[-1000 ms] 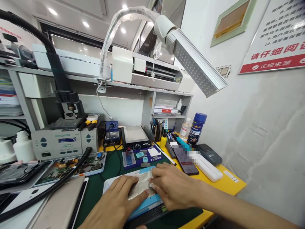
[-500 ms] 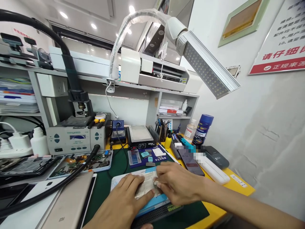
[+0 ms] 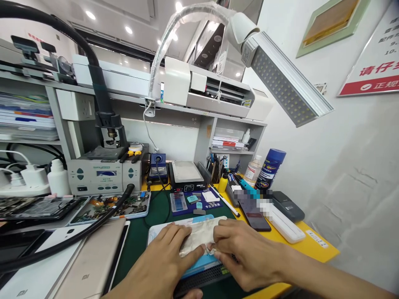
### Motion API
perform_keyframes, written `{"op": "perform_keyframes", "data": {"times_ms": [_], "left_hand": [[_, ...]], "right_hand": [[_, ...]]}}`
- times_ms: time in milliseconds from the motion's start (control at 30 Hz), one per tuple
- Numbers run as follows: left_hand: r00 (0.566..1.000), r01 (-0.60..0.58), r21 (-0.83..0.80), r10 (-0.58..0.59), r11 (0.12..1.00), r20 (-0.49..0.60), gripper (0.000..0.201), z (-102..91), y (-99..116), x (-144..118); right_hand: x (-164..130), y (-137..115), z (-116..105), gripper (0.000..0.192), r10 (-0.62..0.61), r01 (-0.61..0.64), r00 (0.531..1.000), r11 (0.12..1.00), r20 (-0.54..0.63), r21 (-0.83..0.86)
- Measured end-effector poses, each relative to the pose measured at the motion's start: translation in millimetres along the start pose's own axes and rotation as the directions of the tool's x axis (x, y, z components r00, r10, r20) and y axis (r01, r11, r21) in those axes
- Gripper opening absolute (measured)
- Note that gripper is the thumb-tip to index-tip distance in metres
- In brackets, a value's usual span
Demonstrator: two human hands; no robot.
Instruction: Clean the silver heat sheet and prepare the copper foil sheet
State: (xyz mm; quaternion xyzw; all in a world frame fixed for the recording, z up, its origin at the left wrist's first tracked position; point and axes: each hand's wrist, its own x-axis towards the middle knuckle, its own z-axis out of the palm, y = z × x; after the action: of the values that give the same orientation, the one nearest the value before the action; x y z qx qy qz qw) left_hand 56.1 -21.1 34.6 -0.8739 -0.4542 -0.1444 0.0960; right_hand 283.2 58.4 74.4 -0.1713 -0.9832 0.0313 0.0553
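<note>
My left hand [image 3: 162, 265] lies flat, pressing down a silvery, crinkled sheet [image 3: 199, 236] that rests on a white phone [image 3: 156, 233] over a blue pad [image 3: 201, 262]. My right hand [image 3: 246, 253] pinches the sheet's near right edge with thumb and fingertips. Both hands sit at the near edge of the green mat [image 3: 139, 238]. The middle of the sheet shows between the two hands; the rest is hidden under them.
A gold phone [image 3: 90, 265] and a black hose [image 3: 77, 238] lie to the left. A parts tray [image 3: 115, 206], a soldering station [image 3: 104, 176], a hot plate [image 3: 187, 174], a dark phone [image 3: 254, 211], a blue can [image 3: 270, 168] and an overhead lamp [image 3: 289, 87] ring the mat.
My right hand has slid down the sheet's right edge toward me, from the far corner to the near one. The left hand stays pressed on the sheet. The view has tilted slightly.
</note>
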Motion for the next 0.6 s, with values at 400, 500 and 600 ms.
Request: {"op": "perform_keyframes", "data": {"times_ms": [400,500,600], "left_hand": [[0.977,0.21,-0.267,-0.213,0.941,0.02,0.044,-14.3,6.5,3.7],[0.967,0.256,-0.271,-0.243,0.928,0.082,0.043,-20.8,7.9,17.4],[0.949,0.273,-0.251,-0.219,0.929,0.225,0.04,-31.9,11.5,32.8]], "right_hand": [[20.6,63.7,1.6,0.045,0.313,-0.184,0.919,0.88,-0.242,0.438],[13.8,68.3,13.7,0.047,0.382,-0.176,0.886,0.801,-0.263,0.572],[6.3,69.7,19.1,0.05,0.433,-0.146,0.87,0.681,-0.234,0.717]]}}
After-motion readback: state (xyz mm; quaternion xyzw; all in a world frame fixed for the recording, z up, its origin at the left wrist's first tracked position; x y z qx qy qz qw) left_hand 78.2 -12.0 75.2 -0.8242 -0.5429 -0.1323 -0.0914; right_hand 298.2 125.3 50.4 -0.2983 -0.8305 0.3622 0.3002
